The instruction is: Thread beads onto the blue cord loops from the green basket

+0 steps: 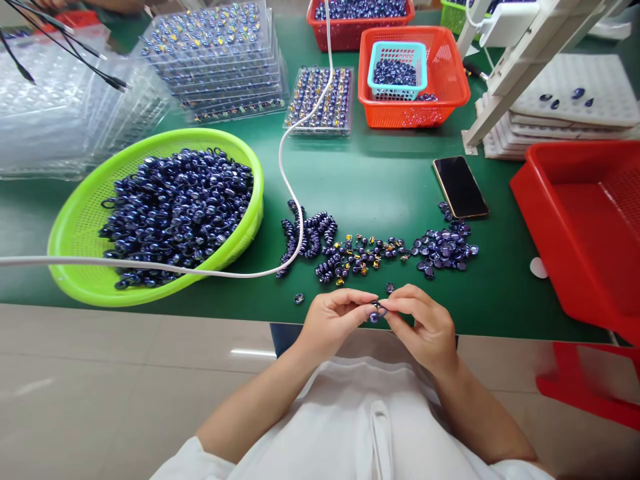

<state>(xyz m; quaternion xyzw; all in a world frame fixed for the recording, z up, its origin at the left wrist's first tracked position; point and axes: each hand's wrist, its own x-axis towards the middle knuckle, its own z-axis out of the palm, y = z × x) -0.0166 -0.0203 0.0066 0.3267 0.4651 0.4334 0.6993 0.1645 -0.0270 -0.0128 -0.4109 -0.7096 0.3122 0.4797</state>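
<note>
At the table's front edge, my left hand point(327, 325) and my right hand point(426, 328) meet fingertip to fingertip. Both pinch one small glossy dark-blue piece point(374, 317), which has a rounded end hanging down; fingers hide part of it. Just beyond lies a single dark piece point(389, 288), and a loose dark ring point(299, 299) sits left of my left hand. Farther in are rows of stacked dark rings point(314, 235), a scatter of small dark and gold parts point(367, 255), and a heap of flat dark-blue discs point(445, 248).
A green basket point(254, 193) of dark rings stands left, crossed by a white cable point(235, 274). Behind are stacked clear trays point(225, 73) and an orange basket point(450, 73). A phone point(461, 187), red bin point(545, 220) and metal post point(525, 73) are right.
</note>
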